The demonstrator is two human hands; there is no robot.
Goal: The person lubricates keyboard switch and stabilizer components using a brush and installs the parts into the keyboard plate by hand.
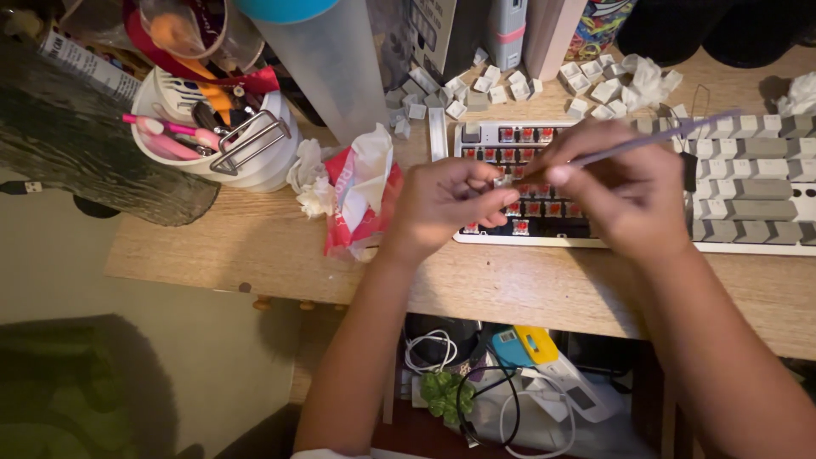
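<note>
From the head view, the left hand (446,204) sits over the left end of a keyboard (748,208), its fingers (493,197) pinched on a small pale keycap (503,180) held just above the bared red switches (531,206); the right hand (625,191) is close beside it, fingers clenched on a thin lilac brush (646,140) whose handle slants up to the right and whose tip meets the keycap; both hands hover over the keyboard rather than resting on it. The keyboard lies on a wooden table (255,246); its left part is stripped to switches, while grey keycaps remain on its right part. Loose keycaps (501,85) are scattered along the back of the table, with crumpled tissues (646,81) among them. Left of the hands lies a red and white wrapper (361,200) touching another crumpled tissue (310,178); further left stands a white pot (263,166) crammed with pens and tools; a tall translucent cylinder (327,64) rises behind the wrapper. Beneath the table edge, tangled cables (501,408) and a blue and yellow device (527,344) show.
</note>
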